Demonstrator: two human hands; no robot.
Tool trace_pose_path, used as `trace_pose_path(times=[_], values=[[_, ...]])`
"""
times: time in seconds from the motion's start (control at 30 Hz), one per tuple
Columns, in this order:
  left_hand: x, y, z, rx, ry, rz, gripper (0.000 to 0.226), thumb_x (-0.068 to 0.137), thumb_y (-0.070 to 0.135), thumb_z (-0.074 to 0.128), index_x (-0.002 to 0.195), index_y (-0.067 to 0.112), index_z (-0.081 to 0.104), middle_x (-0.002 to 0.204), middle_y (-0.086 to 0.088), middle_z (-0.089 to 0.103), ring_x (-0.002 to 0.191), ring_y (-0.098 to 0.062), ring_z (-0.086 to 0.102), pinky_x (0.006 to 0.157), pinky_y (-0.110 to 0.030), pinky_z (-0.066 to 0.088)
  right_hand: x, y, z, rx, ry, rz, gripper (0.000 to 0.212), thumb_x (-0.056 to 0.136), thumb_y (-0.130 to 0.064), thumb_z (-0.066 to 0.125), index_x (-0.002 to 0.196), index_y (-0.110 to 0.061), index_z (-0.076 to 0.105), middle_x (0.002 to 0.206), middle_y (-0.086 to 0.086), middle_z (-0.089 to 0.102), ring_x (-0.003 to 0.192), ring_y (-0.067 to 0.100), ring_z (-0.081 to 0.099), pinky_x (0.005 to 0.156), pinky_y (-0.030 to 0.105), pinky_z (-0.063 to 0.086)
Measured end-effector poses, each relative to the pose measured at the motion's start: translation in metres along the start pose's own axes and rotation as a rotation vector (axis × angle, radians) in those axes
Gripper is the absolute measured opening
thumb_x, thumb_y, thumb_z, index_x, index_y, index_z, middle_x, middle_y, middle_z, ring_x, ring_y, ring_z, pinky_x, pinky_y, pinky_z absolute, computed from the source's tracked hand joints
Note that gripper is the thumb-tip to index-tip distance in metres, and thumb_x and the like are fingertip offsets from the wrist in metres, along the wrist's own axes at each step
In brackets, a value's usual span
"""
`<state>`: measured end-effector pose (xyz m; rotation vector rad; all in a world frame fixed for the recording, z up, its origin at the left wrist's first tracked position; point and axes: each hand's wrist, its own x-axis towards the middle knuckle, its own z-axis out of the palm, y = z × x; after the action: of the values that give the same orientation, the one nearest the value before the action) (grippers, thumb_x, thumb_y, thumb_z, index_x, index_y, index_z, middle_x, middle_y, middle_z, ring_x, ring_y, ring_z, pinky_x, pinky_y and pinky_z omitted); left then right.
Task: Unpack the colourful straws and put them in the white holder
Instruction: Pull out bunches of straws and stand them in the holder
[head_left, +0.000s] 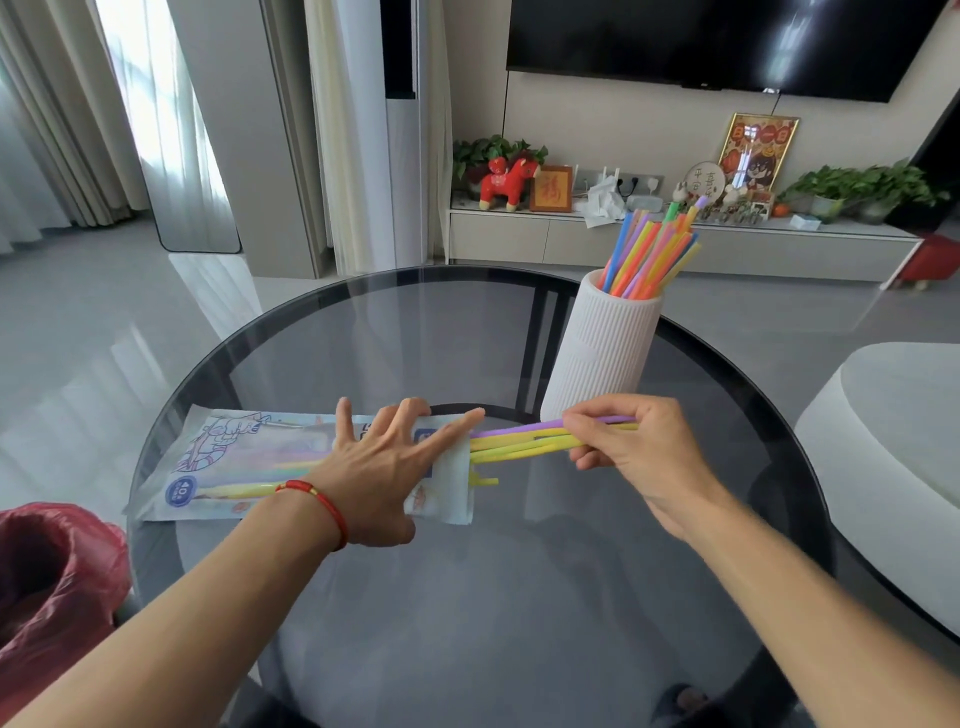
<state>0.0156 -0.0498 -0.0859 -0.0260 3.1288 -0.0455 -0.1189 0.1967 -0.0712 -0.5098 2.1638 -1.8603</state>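
**Straws half out of the packet**

The left hand (384, 462) lies flat on the plastic packet (249, 457), fingers spread and straight, pressing it onto the round glass table (467, 597). A red cord bracelet (322, 506) circles that wrist. The right hand (628, 447) pinches a small bunch of straws (524, 441) — yellow ones and a purple one — which stick out of the packet's open right end, fingers and thumb curled round them. One more yellow straw (485, 482) pokes out lower down, untouched.

The packet carries a cartoon drawing and a blue round badge reading "40"; the smaller print is too blurred to read.

Just behind the right hand stands the white ribbed holder (597, 353), upright, already holding many straws (649, 249) in orange, yellow, blue, purple and green that lean right.

A red plastic bag (47, 582) sits at the table's left edge.
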Motion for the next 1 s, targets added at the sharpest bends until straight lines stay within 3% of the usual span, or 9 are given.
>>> trace_pose_path(times=[0.13, 0.23, 0.3, 0.43, 0.57, 0.73, 0.83, 0.9, 1.0], values=[[0.001, 0.002, 0.001, -0.089, -0.065, 0.001, 0.116, 0.067, 0.06, 0.067, 0.148, 0.051, -0.015, 0.157, -0.001, 0.007, 0.147, -0.029, 0.011, 0.112, -0.077, 0.004, -0.003, -0.013, -0.024, -0.087, 0.011, -0.09, 0.007, 0.089, 0.0, 0.08, 0.086, -0.005, 0.084, 0.072, 0.02, 0.078, 0.058, 0.024, 0.071, 0.056, 0.026, 0.062], [0.003, 0.011, -0.003, -0.19, -0.007, -0.012, 0.098, 0.069, 0.089, 0.041, 0.151, 0.048, 0.004, 0.16, 0.001, 0.011, 0.149, -0.023, 0.014, 0.115, -0.074, 0.005, -0.007, -0.017, -0.031, -0.111, -0.011, -0.14, 0.005, 0.089, -0.001, 0.081, 0.088, -0.005, 0.084, 0.07, 0.019, 0.077, 0.057, 0.022, 0.072, 0.056, 0.025, 0.062], [0.004, 0.018, -0.007, -0.245, 0.034, -0.008, 0.097, 0.067, 0.096, 0.027, 0.15, 0.048, 0.013, 0.159, 0.003, 0.019, 0.147, -0.02, 0.02, 0.116, -0.071, 0.007, -0.009, -0.018, -0.033, -0.107, -0.02, -0.156, 0.005, 0.089, -0.001, 0.081, 0.088, -0.005, 0.084, 0.069, 0.017, 0.077, 0.057, 0.021, 0.072, 0.056, 0.024, 0.061], [0.008, 0.03, -0.008, -0.297, 0.119, -0.005, 0.075, 0.077, 0.088, 0.02, 0.14, 0.05, 0.029, 0.151, 0.006, 0.033, 0.14, -0.018, 0.032, 0.116, -0.069, 0.01, -0.01, -0.02, -0.037, -0.11, -0.054, -0.167, 0.006, 0.089, -0.003, 0.081, 0.088, -0.009, 0.084, 0.071, 0.018, 0.078, 0.059, 0.025, 0.073, 0.057, 0.026, 0.062], [0.013, 0.034, -0.001, -0.164, 0.133, -0.006, 0.054, 0.091, 0.069, 0.02, 0.13, 0.037, 0.041, 0.143, 0.005, 0.038, 0.13, -0.02, 0.04, 0.115, -0.065, 0.018, -0.012, -0.023, -0.043, -0.029, -0.12, -0.167, 0.005, 0.084, -0.012, 0.083, 0.087, -0.008, 0.085, 0.073, 0.021, 0.077, 0.06, 0.026, 0.073, 0.057, 0.026, 0.062], [0.017, 0.04, 0.003, -0.07, 0.189, 0.024, 0.041, 0.1, 0.05, 0.015, 0.112, 0.023, 0.043, 0.125, -0.001, 0.046, 0.102, -0.025, 0.048, 0.107, -0.059, 0.031, -0.013, -0.022, -0.044, 0.268, -0.142, -0.043, 0.045, 0.076, -0.037, 0.083, 0.104, -0.002, 0.077, 0.092, 0.023, 0.078, 0.072, 0.031, 0.078, 0.064, 0.03, 0.065], [0.017, 0.038, 0.0, -0.07, 0.207, -0.015, 0.04, 0.1, 0.048, 0.015, 0.111, 0.022, 0.043, 0.119, 0.0, 0.046, 0.097, -0.025, 0.047, 0.105, -0.058, 0.033, -0.013, -0.02, -0.036, 0.536, -0.109, 0.139, 0.054, 0.084, -0.051, 0.072, 0.116, -0.008, 0.067, 0.096, 0.018, 0.079, 0.079, 0.029, 0.079, 0.068, 0.035, 0.066], [0.016, 0.036, -0.002, -0.076, 0.217, -0.042, 0.036, 0.101, 0.048, 0.017, 0.111, 0.023, 0.041, 0.117, 0.002, 0.045, 0.096, -0.024, 0.046, 0.106, -0.057, 0.033, -0.019, -0.017, -0.025, 0.52, -0.179, 0.207, 0.064, 0.084, -0.058, 0.07, 0.121, -0.006, 0.064, 0.093, 0.017, 0.073, 0.076, 0.028, 0.075, 0.067, 0.037, 0.066], [0.013, 0.038, -0.004, -0.101, 0.244, -0.022, 0.036, 0.101, 0.048, 0.016, 0.109, 0.023, 0.041, 0.116, 0.002, 0.045, 0.094, -0.023, 0.046, 0.105, -0.055, 0.034, -0.031, -0.009, 0.01, 0.384, -0.292, 0.184, 0.054, 0.084, -0.042, 0.081, 0.116, -0.002, 0.065, 0.098, 0.018, 0.066, 0.07, 0.028, 0.07, 0.064, 0.034, 0.064]])
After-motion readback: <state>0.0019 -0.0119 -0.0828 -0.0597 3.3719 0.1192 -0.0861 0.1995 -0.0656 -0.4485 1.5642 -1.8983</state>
